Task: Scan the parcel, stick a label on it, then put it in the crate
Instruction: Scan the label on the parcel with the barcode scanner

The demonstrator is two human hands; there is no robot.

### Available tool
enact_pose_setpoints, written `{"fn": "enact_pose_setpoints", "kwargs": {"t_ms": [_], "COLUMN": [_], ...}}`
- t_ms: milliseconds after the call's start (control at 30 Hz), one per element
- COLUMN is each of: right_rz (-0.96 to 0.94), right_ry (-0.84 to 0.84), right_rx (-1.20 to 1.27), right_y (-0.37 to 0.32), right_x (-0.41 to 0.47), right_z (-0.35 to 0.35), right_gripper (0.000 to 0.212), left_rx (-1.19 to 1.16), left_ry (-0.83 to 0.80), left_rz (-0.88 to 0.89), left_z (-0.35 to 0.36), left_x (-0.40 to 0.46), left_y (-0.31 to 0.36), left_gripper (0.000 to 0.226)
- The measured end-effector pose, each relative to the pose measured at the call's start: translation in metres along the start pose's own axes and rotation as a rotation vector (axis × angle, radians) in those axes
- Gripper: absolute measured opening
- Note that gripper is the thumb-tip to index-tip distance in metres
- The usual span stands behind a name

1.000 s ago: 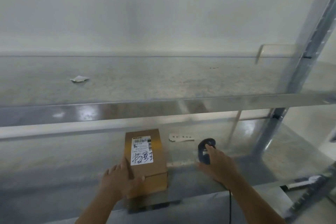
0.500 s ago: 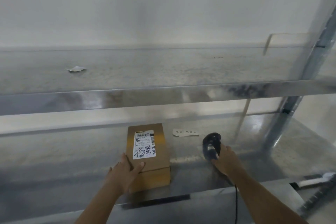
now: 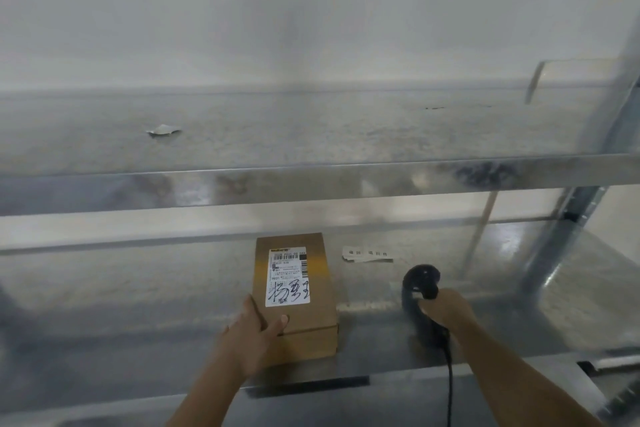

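A brown cardboard parcel (image 3: 311, 291) lies on the lower metal shelf (image 3: 138, 305), with a white shipping label (image 3: 288, 277) bearing a barcode and black handwriting on its top. My left hand (image 3: 251, 336) grips the parcel's near left corner, thumb on top. My right hand (image 3: 446, 310) is closed around the handle of a black corded barcode scanner (image 3: 420, 282), held upright to the right of the parcel, head apart from it. A strip of small white labels (image 3: 367, 254) lies on the shelf behind the scanner. No crate is in view.
An upper metal shelf (image 3: 311, 180) crosses the view above the parcel, with a crumpled scrap of paper (image 3: 162, 130) on it. A steel upright post (image 3: 568, 236) stands at the right. The scanner's black cable (image 3: 449, 388) hangs down over the shelf's front edge.
My right hand has lifted the scanner upright from the shelf and closed fully around its handle. My left hand stays on the parcel's near corner; the view has tilted slightly.
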State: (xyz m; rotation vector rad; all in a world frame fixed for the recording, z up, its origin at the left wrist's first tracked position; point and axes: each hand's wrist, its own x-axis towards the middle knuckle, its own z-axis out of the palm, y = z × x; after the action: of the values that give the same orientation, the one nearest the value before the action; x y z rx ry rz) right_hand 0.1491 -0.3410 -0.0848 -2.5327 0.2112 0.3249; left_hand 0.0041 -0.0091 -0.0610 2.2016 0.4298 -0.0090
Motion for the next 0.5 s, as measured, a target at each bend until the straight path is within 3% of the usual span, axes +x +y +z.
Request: {"fn": "enact_pose_setpoints", "kwargs": {"t_ms": [100, 233, 400, 500], "right_rz": [0.042, 0.071, -0.043, -0.146], "right_ry": [0.028, 0.096, 0.044, -0.001], "right_rx": [0.103, 0.416, 0.704, 0.756], "right_y": [-0.004, -0.025, -0.073, -0.096], "right_x": [-0.006, -0.019, -0.061, -0.098], "right_z": [0.001, -0.011, -0.037, -0.046], "right_gripper": [0.023, 0.016, 0.006, 0.006], "left_rx": [0.048, 0.232, 0.437, 0.42], "left_ry": [0.044, 0.119, 0.122, 0.115], "left_rz": [0.035, 0.035, -0.009, -0.013], "left_z": [0.002, 0.003, 0.005, 0.01], "left_x": [-0.007, -0.016, -0.033, -0.046], "left_y": [-0.003, -0.001, 0.002, 0.003], "left_gripper": [0.061, 0.063, 0.09, 0.093]}}
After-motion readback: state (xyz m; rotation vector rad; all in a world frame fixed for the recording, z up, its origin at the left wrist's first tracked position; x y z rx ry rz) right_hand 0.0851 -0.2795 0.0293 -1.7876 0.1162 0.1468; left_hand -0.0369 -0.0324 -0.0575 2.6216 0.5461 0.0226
